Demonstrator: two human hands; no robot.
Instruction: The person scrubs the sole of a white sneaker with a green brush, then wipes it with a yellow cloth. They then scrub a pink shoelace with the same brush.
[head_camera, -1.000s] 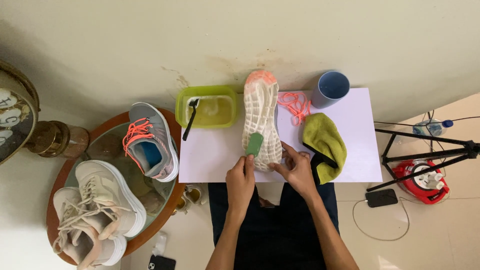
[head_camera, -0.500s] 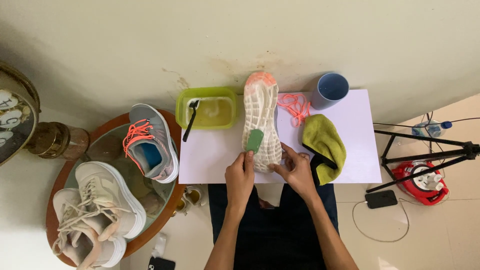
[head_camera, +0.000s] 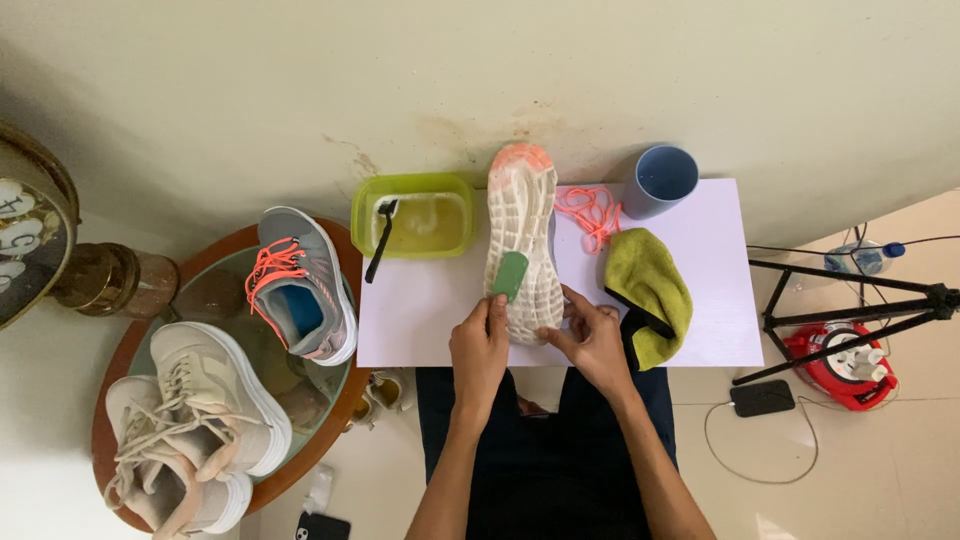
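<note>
A sneaker (head_camera: 522, 225) lies sole-up on the white board (head_camera: 420, 310), its pale sole with an orange toe pointing away from me. My left hand (head_camera: 480, 345) holds a small green scrubber (head_camera: 510, 275) flat against the sole near the heel. On the heel's right side, my right hand (head_camera: 592, 338) grips the shoe and steadies it.
A green tub of cloudy water (head_camera: 413, 214) with a black brush (head_camera: 380, 238) stands at the board's left. Orange laces (head_camera: 590, 215), a blue cup (head_camera: 660, 180) and a yellow-green cloth (head_camera: 648, 290) lie on the right. A round glass table (head_camera: 120, 400) holds a grey sneaker (head_camera: 300, 285) and a beige pair (head_camera: 190, 430). A tripod (head_camera: 850, 300) stands to the right.
The green scrubber has slid a little along the sole toward the heel and back; both hands stay at the heel.
</note>
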